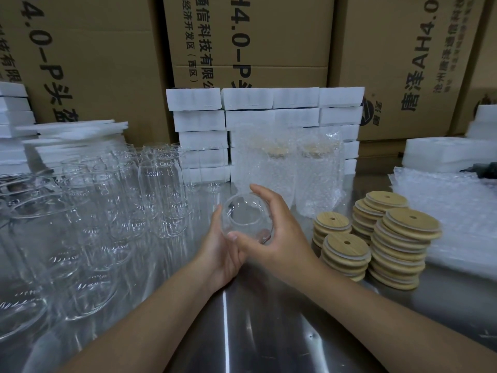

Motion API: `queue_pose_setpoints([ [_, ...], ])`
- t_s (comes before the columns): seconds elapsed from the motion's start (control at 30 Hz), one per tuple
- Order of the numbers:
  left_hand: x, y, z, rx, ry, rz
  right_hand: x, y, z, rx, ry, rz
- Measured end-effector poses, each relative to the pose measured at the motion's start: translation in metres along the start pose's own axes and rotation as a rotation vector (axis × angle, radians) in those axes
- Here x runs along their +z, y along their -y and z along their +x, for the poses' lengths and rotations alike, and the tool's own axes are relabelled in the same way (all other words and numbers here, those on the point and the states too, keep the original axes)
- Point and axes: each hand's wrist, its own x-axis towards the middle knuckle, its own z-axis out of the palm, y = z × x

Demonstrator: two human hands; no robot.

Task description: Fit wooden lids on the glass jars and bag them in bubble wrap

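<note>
The glass jar [246, 219] is held over the middle of the steel table [269, 319], the left hand [220, 249] and right hand [271, 232] both curled around it, and it may slip if one hand leaves for the wooden lids [347, 243] at 3 o'clock.

We see clear, glossy glass jars [161, 195], matt pale wooden lids [347, 242], bumpy translucent bubble wrap [457, 211], a brushed, reflective metal table [269, 332], matt brown cardboard boxes [269, 36].
</note>
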Motion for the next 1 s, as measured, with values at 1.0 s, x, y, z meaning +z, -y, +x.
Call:
queue_pose_setpoints([
  [1.0, 0.006, -0.006, -0.007, -0.307, 0.182, -0.119, -0.005, -0.009, 0.011, 0.121, -0.275, 0.277],
])
